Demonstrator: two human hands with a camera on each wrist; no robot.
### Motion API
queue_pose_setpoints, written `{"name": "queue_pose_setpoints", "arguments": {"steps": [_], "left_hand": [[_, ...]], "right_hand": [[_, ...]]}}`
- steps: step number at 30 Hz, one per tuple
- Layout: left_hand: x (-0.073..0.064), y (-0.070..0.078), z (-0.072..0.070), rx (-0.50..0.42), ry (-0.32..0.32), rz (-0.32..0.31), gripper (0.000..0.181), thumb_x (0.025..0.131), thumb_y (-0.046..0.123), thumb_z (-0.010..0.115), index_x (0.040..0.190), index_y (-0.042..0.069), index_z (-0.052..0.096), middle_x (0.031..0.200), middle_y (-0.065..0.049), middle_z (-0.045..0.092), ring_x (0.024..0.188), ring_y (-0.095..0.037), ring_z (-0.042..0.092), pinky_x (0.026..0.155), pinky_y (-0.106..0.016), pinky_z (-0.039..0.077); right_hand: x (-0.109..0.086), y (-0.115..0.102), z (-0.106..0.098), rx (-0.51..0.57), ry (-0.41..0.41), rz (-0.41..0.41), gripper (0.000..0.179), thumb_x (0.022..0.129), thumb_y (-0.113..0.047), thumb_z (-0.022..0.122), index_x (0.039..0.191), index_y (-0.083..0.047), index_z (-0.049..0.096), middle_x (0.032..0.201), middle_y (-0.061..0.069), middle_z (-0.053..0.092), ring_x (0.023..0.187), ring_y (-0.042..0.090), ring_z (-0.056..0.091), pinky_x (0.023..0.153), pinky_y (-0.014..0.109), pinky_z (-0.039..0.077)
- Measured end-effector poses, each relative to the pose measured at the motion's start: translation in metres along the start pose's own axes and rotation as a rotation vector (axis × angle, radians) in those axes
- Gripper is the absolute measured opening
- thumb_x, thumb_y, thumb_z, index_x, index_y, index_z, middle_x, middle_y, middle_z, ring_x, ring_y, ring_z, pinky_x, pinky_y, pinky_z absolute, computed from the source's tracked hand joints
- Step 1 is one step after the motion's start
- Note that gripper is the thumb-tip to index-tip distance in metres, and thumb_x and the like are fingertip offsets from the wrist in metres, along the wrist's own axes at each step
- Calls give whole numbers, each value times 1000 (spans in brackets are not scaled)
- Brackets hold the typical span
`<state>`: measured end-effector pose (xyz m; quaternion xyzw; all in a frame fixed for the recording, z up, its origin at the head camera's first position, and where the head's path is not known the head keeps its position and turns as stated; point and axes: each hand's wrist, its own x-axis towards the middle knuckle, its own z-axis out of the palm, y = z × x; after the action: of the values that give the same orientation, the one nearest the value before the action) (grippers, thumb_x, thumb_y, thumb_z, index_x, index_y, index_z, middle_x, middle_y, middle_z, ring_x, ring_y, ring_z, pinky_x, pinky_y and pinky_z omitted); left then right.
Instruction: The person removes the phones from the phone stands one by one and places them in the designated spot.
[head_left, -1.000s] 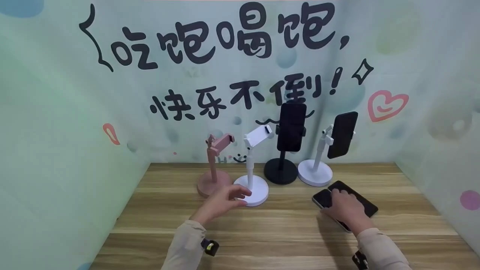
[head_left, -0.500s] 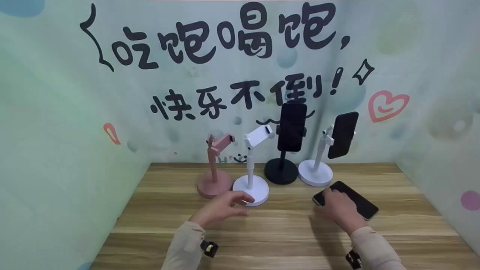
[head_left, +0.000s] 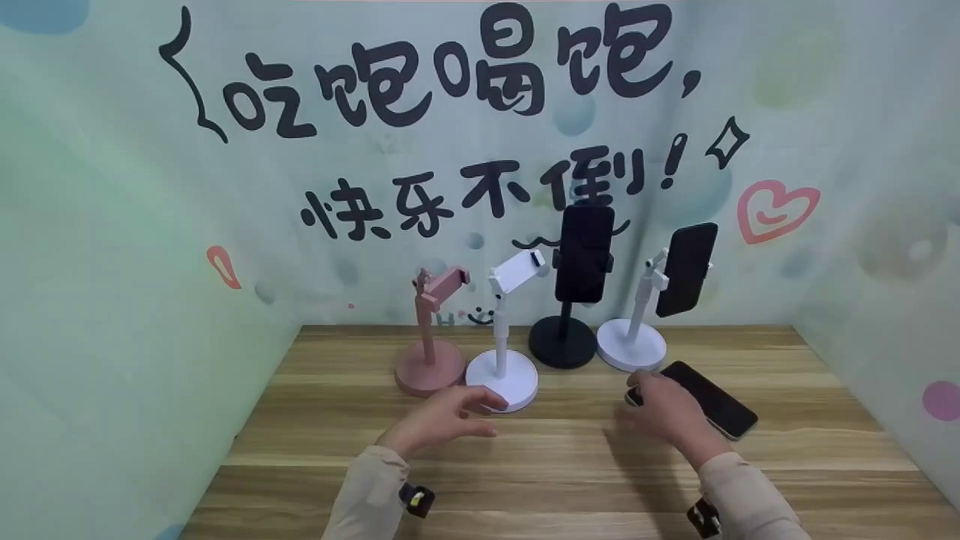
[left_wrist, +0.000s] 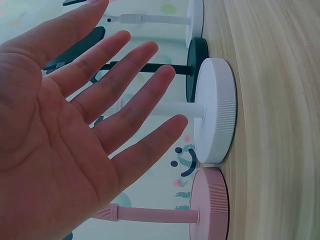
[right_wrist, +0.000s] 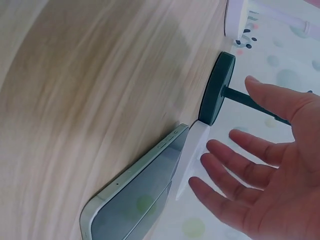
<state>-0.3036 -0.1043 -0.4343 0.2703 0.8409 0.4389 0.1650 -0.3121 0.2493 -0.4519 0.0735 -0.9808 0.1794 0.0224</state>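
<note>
My left hand (head_left: 442,421) hovers in front of the base of a white phone stand (head_left: 504,386), its fingers spread and holding nothing in the left wrist view. A pink phone stand (head_left: 427,367) stands just left of it. Over the phones on the table, my right hand (head_left: 671,412) hangs with loosely bent fingers. The right wrist view shows that palm bare and apart from the silver-edged phone (right_wrist: 135,195). A second phone (head_left: 720,401) lies alongside, screen up. In the head view my right hand covers most of the nearer phone.
Behind the hands, a black stand (head_left: 562,349) holds an upright phone (head_left: 585,255). To its right, another white stand (head_left: 631,349) holds a tilted phone (head_left: 686,270). A printed cloth backdrop (head_left: 375,165) rises behind the wooden table (head_left: 555,480).
My right hand has shifted left across the nearer phone, leaving more of the farther phone showing. My left hand has come slightly lower, toward me. The stands and phones stay put.
</note>
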Motion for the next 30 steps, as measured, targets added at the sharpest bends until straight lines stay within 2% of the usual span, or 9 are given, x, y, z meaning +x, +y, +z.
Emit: {"name": "queue_pose_setpoints", "arguments": {"steps": [5, 12, 20, 30], "left_hand": [[-1, -1, 0, 0, 1, -5, 38, 92, 25, 72, 127, 12, 64, 133, -7, 66, 130, -32, 58, 110, -58, 41], [-2, -4, 0, -13, -7, 46, 41, 92, 20, 72, 128, 4, 62, 132, -13, 65, 129, -38, 57, 110, -61, 40], [-3, -5, 0, 7, -3, 15, 39, 92, 23, 72, 127, 9, 63, 132, -10, 66, 127, -30, 59, 110, -58, 42], [-3, -2, 2, 10, -9, 6, 37, 92, 22, 72, 126, 11, 64, 131, -8, 67, 127, -30, 60, 109, -57, 43]], "right_hand": [[2, -2, 0, 15, 32, -6, 42, 86, -24, 71, 118, 2, 62, 115, 23, 69, 108, 41, 65, 89, 56, 53], [5, -6, 0, 23, 56, -16, 42, 86, -28, 75, 116, 0, 64, 109, 20, 70, 103, 38, 66, 87, 54, 53], [9, -7, 1, 54, 49, 2, 40, 88, -24, 73, 118, 1, 63, 111, 20, 70, 103, 38, 66, 86, 54, 54], [18, -9, 3, 79, 89, -8, 40, 89, -28, 73, 116, -1, 63, 115, 21, 68, 105, 39, 66, 87, 55, 53]]}}
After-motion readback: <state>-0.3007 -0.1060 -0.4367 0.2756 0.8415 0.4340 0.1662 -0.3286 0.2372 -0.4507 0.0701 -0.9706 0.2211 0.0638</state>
